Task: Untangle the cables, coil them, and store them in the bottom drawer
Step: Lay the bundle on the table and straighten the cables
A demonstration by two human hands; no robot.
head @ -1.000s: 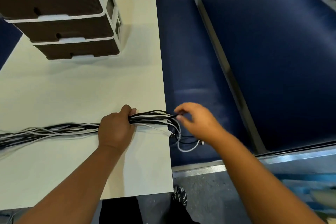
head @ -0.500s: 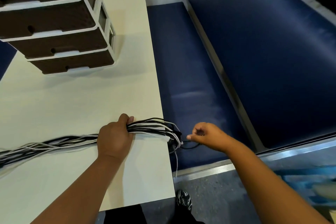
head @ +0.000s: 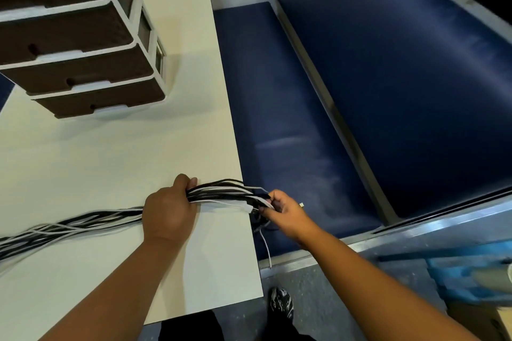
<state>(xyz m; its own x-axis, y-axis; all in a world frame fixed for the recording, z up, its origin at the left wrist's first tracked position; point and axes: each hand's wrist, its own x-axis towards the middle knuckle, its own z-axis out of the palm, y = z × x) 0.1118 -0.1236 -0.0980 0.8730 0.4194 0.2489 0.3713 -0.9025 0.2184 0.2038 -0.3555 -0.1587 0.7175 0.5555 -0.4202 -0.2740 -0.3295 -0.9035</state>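
this looks like a booth in a diner or break room: a cream table (head: 110, 163) stands just beside a long padded blue bench (head: 291, 130) with a blue backrest (head: 401, 69) and metal trim. a small set of drawers (head: 83, 63) sits on the table; grey floor (head: 318, 302) below.

Both forearms are bare, with no sleeves, watch or rings on the left hand (head: 169, 213) or right hand (head: 286, 212). Dark trousers (head: 191, 327) and a black shoe (head: 282, 303) (white-speckled) show below.
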